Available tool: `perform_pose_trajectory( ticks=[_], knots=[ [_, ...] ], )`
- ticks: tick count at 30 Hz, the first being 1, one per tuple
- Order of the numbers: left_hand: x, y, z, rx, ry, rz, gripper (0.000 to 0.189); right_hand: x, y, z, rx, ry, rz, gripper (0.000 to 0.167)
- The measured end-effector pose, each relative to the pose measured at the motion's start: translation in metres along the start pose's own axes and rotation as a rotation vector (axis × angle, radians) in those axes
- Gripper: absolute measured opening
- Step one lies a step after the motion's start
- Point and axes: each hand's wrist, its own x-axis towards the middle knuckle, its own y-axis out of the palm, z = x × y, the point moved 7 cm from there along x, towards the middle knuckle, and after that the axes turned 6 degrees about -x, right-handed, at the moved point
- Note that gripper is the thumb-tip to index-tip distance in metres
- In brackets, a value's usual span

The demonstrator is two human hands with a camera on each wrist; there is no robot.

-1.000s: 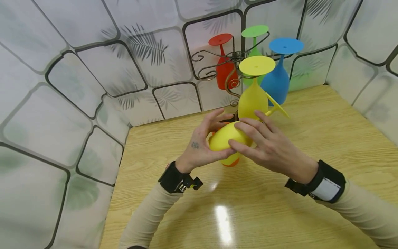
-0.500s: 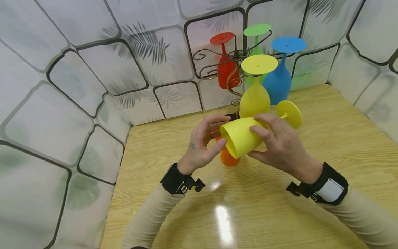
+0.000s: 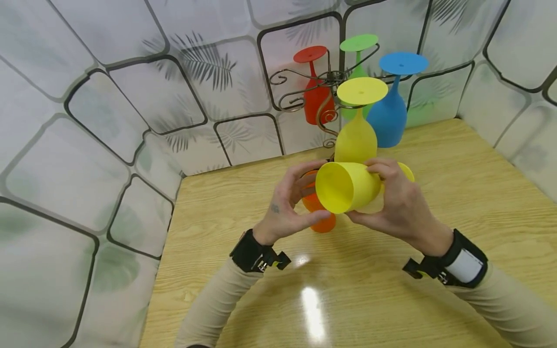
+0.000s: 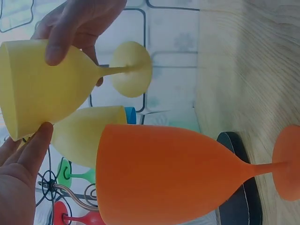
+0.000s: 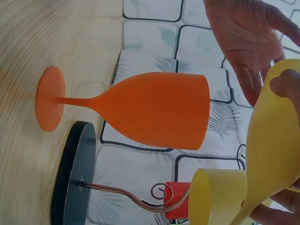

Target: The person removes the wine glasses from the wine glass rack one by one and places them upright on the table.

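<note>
My right hand (image 3: pixel 402 205) grips a yellow goblet (image 3: pixel 366 187) by its bowl, thumb below and fingers above. The goblet is tilted on its side in the air, its mouth facing left and toward me, its stem and foot pointing right, partly hidden by the hand. My left hand (image 3: pixel 287 208) is spread beside the mouth, thumb and fingers apart. Its fingertips lie at the rim in the left wrist view; whether they press on it I cannot tell. Behind the hands an orange goblet (image 4: pixel 164 173) stands upright on the table, largely covered in the head view.
A dark metal rack (image 3: pixel 329 79) at the back bears upside-down goblets: red (image 3: pixel 319 104), green (image 3: pixel 358 43), blue (image 3: pixel 387 118) and yellow (image 3: pixel 356 140). Its black base (image 5: pixel 77 173) stands close to the orange goblet. Patterned fabric walls (image 3: pixel 191 82) enclose the wooden table (image 3: pixel 374 299).
The held yellow goblet has turned so its mouth shows toward the camera. My left hand, earlier round the bowl, has loosened from it, while my right hand has shifted its grip.
</note>
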Motion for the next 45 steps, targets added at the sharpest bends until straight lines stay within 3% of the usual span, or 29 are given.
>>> perform_pose_trajectory(
  ticks=[5, 9, 17, 26, 34, 45],
  knots=[
    [0.004, 0.003, 0.0, 0.003, 0.005, 0.006, 0.091, -0.005, 0.003, -0.006, 0.037, 0.066, 0.014, 0.088],
    [0.007, 0.004, 0.001, 0.08, 0.02, -0.009, 0.091, -0.012, 0.008, -0.01, 0.077, 0.122, 0.027, 0.09],
    [0.01, 0.005, 0.003, 0.205, 0.037, -0.032, 0.086, -0.023, 0.014, -0.013, 0.095, 0.151, 0.053, 0.091],
    [0.016, 0.014, 0.01, 0.361, -0.006, 0.002, 0.08, -0.035, 0.018, -0.02, 0.128, 0.227, 0.108, 0.09],
    [0.018, 0.02, 0.015, 0.36, 0.003, 0.032, 0.076, -0.044, 0.023, -0.027, 0.155, 0.256, 0.12, 0.092],
    [0.019, 0.027, 0.022, 0.491, 0.015, 0.044, 0.071, -0.055, 0.032, -0.032, 0.192, 0.299, 0.156, 0.089]
  ],
)
